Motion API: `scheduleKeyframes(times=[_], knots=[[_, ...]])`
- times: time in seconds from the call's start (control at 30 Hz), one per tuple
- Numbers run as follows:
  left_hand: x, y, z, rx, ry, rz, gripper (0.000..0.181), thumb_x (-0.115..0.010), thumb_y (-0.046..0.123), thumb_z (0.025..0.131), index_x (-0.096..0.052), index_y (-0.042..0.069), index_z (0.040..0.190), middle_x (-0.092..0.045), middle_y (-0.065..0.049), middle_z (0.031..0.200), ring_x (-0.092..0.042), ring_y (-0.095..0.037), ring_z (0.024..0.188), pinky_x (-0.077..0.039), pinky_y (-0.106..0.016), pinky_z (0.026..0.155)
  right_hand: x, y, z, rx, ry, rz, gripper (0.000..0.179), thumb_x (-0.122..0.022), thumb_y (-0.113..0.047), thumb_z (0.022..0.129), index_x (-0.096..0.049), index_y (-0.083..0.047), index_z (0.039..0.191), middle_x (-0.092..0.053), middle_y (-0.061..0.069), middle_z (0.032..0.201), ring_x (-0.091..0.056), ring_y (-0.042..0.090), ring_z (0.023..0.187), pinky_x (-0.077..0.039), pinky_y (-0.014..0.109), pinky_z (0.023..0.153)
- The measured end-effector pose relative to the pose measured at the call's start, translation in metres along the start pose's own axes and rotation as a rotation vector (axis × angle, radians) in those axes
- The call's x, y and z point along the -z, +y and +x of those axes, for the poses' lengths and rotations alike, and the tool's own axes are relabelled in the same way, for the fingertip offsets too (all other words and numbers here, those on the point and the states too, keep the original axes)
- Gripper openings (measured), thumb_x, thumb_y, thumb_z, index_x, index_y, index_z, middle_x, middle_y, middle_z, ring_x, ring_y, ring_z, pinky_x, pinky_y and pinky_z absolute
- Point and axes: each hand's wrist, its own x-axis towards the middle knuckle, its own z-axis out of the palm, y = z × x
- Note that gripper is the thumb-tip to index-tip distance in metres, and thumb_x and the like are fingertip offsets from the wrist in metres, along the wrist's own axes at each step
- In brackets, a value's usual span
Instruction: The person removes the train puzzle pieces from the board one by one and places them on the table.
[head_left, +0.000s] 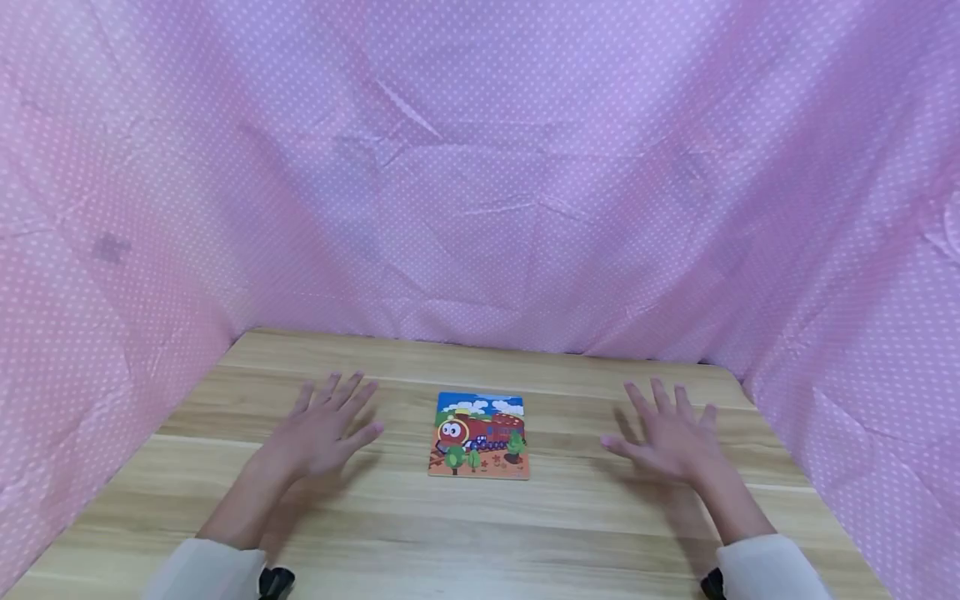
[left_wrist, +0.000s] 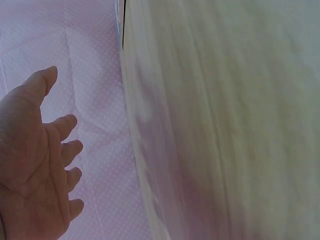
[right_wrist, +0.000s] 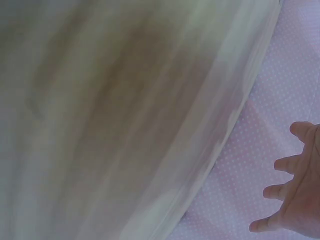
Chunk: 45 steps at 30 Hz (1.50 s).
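Observation:
A square picture puzzle board or card [head_left: 480, 436] lies flat on the wooden table, showing a red cartoon train, green trees and a blue sky; whether it is made of pieces I cannot tell. To its left my left hand [head_left: 318, 433] hovers over the table with fingers spread and nothing held. On the other side my right hand [head_left: 671, 437] is held likewise, palm down, fingers apart and holding nothing. Both hands stand apart from the picture. The wrist views show the bare palms of the left hand [left_wrist: 35, 160] and the right hand [right_wrist: 302, 185].
The wooden tabletop [head_left: 480, 542] spreads under both hands. Pink cloth with white dots [head_left: 480, 208] hangs behind the table and along both sides. Light sleeves and dark wrist straps show at the lower edge of the head view.

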Motion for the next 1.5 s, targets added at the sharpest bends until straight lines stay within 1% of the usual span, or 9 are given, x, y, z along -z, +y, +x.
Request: scheduleKeyframes(times=[0.13,0.3,0.43,0.67,0.77,0.97,1.17,1.37,1.5], knots=[[-0.003,0.005,0.007,-0.005,-0.017,0.012,0.077,-0.037,0.063,0.105,-0.031,0.011,0.162,-0.024,-0.018,0.167,-0.013,-0.048,0.153,-0.004,-0.07,0.119,-0.002,-0.006,0.006,0.019,-0.002,-0.023,0.108,-0.045,-0.087,0.086,-0.026,-0.015,0.163,-0.019,0.032,0.163,-0.013,0.065,0.144,0.001,0.089,0.1],[-0.008,0.013,0.017,-0.012,-0.039,0.018,0.075,-0.04,0.061,0.105,-0.029,0.013,0.162,-0.022,-0.018,0.167,-0.011,-0.046,0.154,-0.002,-0.068,0.12,-0.007,-0.013,0.015,0.041,-0.008,-0.038,0.11,-0.04,-0.09,0.084,-0.028,-0.015,0.163,-0.023,0.031,0.163,-0.016,0.064,0.144,-0.004,0.089,0.102],[-0.012,0.019,0.027,-0.031,-0.065,0.009,0.075,-0.042,0.059,0.105,-0.028,0.014,0.163,-0.02,-0.016,0.168,-0.008,-0.044,0.154,-0.001,-0.067,0.121,-0.012,-0.021,0.024,0.054,-0.023,-0.048,0.108,-0.042,-0.09,0.084,-0.03,-0.017,0.163,-0.024,0.029,0.163,-0.018,0.062,0.145,-0.006,0.088,0.102],[-0.016,0.031,0.051,-0.071,-0.127,0.027,0.083,-0.028,0.073,0.101,-0.024,0.018,0.164,-0.016,-0.012,0.17,-0.007,-0.04,0.156,0.0,-0.065,0.121,-0.02,-0.041,0.037,0.097,-0.08,-0.059,0.108,-0.041,-0.091,0.083,-0.028,-0.021,0.163,-0.023,0.025,0.165,-0.019,0.06,0.146,-0.005,0.086,0.105],[-0.019,0.039,0.061,-0.086,-0.159,0.02,0.084,-0.028,0.074,0.101,-0.023,0.019,0.165,-0.016,-0.012,0.17,-0.007,-0.039,0.156,-0.001,-0.065,0.122,-0.023,-0.049,0.042,0.118,-0.103,-0.05,0.109,-0.04,-0.092,0.083,-0.027,-0.02,0.164,-0.023,0.024,0.165,-0.019,0.059,0.147,-0.006,0.085,0.107],[-0.027,0.054,0.077,-0.103,-0.206,0.017,0.081,-0.039,0.07,0.1,-0.025,0.022,0.164,-0.02,-0.01,0.17,-0.011,-0.04,0.155,-0.007,-0.066,0.122,-0.027,-0.064,0.054,0.176,-0.159,0.038,0.099,-0.048,-0.082,0.089,-0.028,-0.02,0.163,-0.023,0.022,0.166,-0.018,0.056,0.148,-0.009,0.081,0.111],[-0.037,0.067,0.091,-0.127,-0.244,0.0,0.085,-0.049,0.072,0.096,-0.029,0.024,0.163,-0.023,-0.008,0.169,-0.017,-0.039,0.155,-0.014,-0.064,0.122,-0.027,-0.077,0.066,0.241,-0.215,0.093,0.089,-0.05,-0.072,0.096,-0.028,-0.019,0.163,-0.027,0.02,0.165,-0.023,0.048,0.15,-0.017,0.075,0.115],[-0.043,0.074,0.101,-0.148,-0.249,-0.071,0.081,-0.062,0.064,0.093,-0.038,0.024,0.159,-0.032,-0.008,0.164,-0.026,-0.039,0.15,-0.019,-0.065,0.12,-0.029,-0.083,0.077,0.251,-0.254,0.11,0.082,-0.053,-0.065,0.098,-0.03,-0.019,0.163,-0.032,0.019,0.163,-0.027,0.046,0.149,-0.019,0.071,0.116],[-0.049,0.074,0.106,-0.168,-0.228,-0.105,0.079,-0.072,0.061,0.088,-0.049,0.023,0.154,-0.043,-0.006,0.154,-0.038,-0.032,0.139,-0.029,-0.061,0.117,-0.03,-0.087,0.082,0.294,-0.245,0.109,0.08,-0.058,-0.061,0.098,-0.033,-0.019,0.162,-0.037,0.019,0.16,-0.031,0.045,0.147,-0.021,0.072,0.115]])
